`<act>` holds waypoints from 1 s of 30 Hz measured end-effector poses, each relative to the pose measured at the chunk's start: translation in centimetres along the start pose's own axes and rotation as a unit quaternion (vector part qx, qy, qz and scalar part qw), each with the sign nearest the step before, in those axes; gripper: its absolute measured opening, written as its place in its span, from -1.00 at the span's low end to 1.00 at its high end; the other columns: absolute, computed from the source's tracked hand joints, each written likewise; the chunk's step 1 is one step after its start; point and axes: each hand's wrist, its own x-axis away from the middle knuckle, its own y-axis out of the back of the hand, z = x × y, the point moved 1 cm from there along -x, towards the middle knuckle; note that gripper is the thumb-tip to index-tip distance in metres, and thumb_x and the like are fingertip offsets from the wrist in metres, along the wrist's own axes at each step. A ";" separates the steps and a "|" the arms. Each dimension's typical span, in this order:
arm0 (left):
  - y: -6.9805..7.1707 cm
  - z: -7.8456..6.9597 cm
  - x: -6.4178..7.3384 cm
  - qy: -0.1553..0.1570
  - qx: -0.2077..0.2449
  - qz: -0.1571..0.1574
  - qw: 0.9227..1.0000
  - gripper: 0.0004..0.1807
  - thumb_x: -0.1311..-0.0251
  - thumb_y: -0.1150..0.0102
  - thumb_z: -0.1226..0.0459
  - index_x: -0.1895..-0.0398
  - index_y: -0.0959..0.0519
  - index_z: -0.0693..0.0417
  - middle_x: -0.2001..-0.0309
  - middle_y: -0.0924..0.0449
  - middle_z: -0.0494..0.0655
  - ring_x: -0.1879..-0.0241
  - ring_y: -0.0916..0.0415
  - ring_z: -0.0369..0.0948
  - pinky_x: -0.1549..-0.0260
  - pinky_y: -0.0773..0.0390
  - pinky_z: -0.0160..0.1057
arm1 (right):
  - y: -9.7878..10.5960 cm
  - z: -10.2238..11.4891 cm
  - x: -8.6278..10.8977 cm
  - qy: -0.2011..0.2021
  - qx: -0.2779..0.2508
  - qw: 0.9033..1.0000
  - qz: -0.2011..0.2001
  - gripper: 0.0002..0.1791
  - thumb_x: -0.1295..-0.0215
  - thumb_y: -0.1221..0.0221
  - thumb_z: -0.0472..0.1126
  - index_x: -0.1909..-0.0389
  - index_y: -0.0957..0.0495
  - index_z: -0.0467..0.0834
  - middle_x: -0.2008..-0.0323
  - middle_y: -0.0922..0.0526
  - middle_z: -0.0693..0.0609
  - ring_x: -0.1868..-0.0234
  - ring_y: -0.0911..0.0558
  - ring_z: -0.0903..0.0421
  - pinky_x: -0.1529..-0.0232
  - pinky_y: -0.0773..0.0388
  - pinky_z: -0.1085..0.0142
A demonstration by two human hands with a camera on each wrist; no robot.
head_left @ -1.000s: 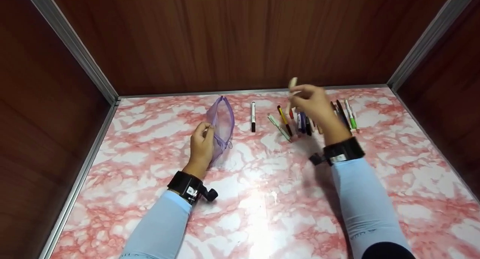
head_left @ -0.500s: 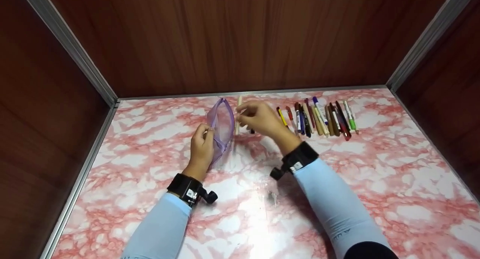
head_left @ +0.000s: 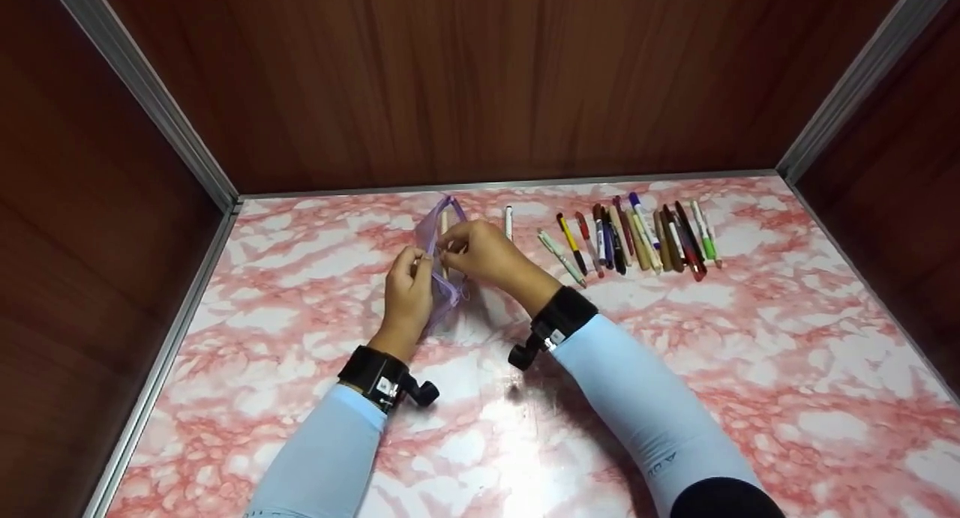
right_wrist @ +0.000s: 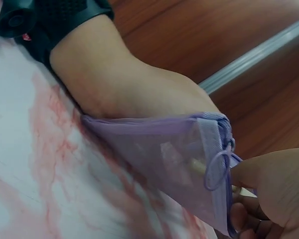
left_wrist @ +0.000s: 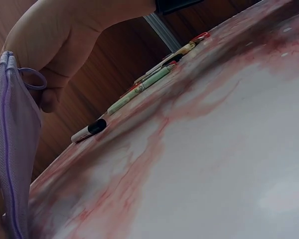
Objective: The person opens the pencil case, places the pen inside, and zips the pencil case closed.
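A purple mesh zip pouch (head_left: pixel 427 229) stands unzipped on the table, its mouth facing right. My left hand (head_left: pixel 409 289) pinches its left edge between thumb and fingers. At the mouth, my right hand (head_left: pixel 484 254) pinches a slim cream pen (head_left: pixel 444 222), which lies partly inside the pouch. The right wrist view shows the pen's pale end (right_wrist: pixel 197 165) through the mesh, near the zip's purple pull loop (right_wrist: pixel 217 172). In the left wrist view the pouch side (left_wrist: pixel 20 134) hides most of the right fingers.
A white marker with a black end (head_left: pixel 509 222) lies just right of the pouch, partly behind my right hand. Beyond it are a pale green pen (head_left: pixel 561 257), a yellow and black pen (head_left: pixel 571 243) and a row of several pens and markers (head_left: pixel 645 233). Wood panels enclose the table.
My right hand has carried the cream pen leftward from above the row of pens to the pouch and brought it into the mouth. My left hand has kept its hold on the pouch.
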 end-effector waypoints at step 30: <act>-0.1 -0.1 0.1 -0.011 0.007 -0.027 1.000 -0.87 -0.54 -0.18 0.37 0.18 -0.65 0.26 0.39 -0.55 -0.09 0.34 -0.49 -0.22 0.29 -0.48 -0.31 | 13.2 -12.5 9.4 -0.135 0.030 0.982 -0.125 -0.49 -0.65 -0.25 -0.21 -0.53 -0.58 -0.18 -0.13 -0.82 -0.30 0.04 -0.83 -0.21 0.11 -0.82 0.05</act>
